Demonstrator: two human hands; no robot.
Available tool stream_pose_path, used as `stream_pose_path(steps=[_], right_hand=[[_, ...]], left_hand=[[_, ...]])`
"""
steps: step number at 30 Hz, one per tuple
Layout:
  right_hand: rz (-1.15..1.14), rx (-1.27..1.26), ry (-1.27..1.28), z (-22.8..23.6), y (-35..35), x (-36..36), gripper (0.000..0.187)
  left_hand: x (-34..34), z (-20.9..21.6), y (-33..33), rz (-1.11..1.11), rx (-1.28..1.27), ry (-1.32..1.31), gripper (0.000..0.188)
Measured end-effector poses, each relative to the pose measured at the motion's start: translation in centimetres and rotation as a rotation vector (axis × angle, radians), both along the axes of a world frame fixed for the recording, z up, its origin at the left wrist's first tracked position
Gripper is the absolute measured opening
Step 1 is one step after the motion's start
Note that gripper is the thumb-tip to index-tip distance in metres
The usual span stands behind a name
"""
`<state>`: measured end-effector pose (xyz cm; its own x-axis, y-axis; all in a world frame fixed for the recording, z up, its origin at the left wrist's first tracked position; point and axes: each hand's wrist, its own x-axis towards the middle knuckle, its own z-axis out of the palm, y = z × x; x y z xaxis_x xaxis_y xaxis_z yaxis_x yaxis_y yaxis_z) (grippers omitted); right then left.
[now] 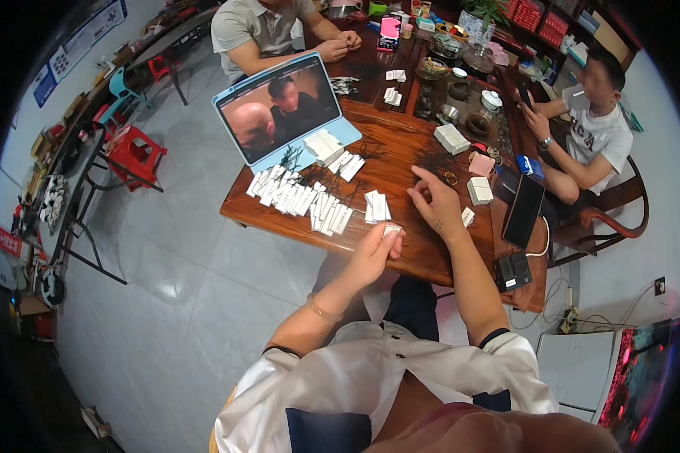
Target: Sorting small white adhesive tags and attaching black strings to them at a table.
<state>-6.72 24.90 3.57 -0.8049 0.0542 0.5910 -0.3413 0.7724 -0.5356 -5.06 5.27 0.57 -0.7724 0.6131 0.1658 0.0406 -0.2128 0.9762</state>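
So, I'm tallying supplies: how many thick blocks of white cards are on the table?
3. The first block is by the blue-framed tablet; the second block is left of the black-screened device; the third block lies beyond the second. More may be hidden.

White card [392, 229] was partly hidden by the left hand [373, 254], print on the white tags [298, 198] was too small to tell, black strings [435, 160] merged indistinctly, a seated person [251, 32] and a plant [485, 10] were cut off above.
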Motion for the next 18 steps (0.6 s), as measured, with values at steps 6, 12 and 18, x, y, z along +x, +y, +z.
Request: stream_pose_path(steps=[6, 12, 18], right_hand=[[-0.057, 0.172, 0.071, -0.1, 0.8, -0.6, 0.044], [0.006, 0.249, 0.07, 0.5, -0.2, -0.5, 0.042], [0.0, 0.276, 0.08, -0.2, -0.4, -1.1, 0.04]], left_hand=[[-2.5, -2.0, 2.8, -0.044, -0.009, 0.016, 0.023], [-2.4, -2.0, 2.0, -0.076, -0.016, -0.007, 0.023], [-2.8, -1.9, 1.5, -0.131, -0.037, -0.034, 0.025]])
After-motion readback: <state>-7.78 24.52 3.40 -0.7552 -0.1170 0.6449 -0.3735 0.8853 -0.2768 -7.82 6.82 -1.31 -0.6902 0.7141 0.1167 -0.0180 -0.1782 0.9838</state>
